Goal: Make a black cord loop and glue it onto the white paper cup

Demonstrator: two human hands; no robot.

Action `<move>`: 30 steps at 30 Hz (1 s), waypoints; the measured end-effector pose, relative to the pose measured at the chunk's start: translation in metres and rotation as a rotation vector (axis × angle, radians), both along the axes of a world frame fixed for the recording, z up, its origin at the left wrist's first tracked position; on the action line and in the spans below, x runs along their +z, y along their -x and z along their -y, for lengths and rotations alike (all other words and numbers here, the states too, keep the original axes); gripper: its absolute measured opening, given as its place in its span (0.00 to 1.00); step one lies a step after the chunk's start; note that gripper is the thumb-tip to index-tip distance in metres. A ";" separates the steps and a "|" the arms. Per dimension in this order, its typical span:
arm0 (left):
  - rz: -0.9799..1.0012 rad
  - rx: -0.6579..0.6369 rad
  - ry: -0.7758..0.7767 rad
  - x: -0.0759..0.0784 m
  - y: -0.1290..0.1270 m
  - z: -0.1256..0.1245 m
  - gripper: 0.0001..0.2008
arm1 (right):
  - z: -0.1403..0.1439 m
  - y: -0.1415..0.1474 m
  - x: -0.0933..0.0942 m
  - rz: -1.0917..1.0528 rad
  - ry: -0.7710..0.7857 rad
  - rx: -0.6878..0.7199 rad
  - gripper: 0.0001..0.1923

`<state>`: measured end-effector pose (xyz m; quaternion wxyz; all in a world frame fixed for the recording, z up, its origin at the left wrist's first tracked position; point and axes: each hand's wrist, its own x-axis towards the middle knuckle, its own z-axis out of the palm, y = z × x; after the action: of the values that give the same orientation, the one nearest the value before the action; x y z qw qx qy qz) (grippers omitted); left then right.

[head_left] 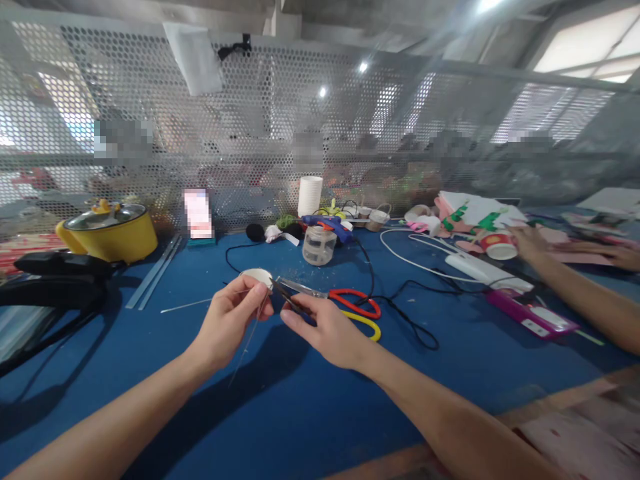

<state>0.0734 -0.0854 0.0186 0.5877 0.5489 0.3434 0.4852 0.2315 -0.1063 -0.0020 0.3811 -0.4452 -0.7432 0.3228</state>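
My left hand is closed on a small white paper cup, which is partly hidden by the fingers. Thin wire-like strands hang below that hand, and another reaches out to its left. My right hand grips a dark pointed tool, its tip touching or very near the cup's right edge. Fingers cover its handle, so I cannot tell its exact kind. Behind the right hand lie large scissors with one red and one yellow handle.
A clear jar and a blue glue gun stand beyond my hands, near stacked paper cups. On the left are a yellow pot and a phone. Cords, a power strip and a co-worker's arm occupy the right.
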 end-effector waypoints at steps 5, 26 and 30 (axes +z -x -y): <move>0.307 -0.271 0.444 0.003 -0.002 0.001 0.10 | -0.002 -0.001 -0.002 0.067 -0.150 -0.045 0.10; -0.512 0.296 -0.695 0.013 0.011 -0.002 0.03 | 0.002 0.002 0.001 -0.011 -0.035 -0.014 0.11; -0.049 -0.066 0.231 0.013 0.005 -0.003 0.09 | -0.004 0.000 -0.004 0.076 -0.203 -0.095 0.10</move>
<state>0.0685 -0.0824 0.0320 0.6542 0.5000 0.3930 0.4094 0.2316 -0.1025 -0.0058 0.4107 -0.4511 -0.7640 0.2102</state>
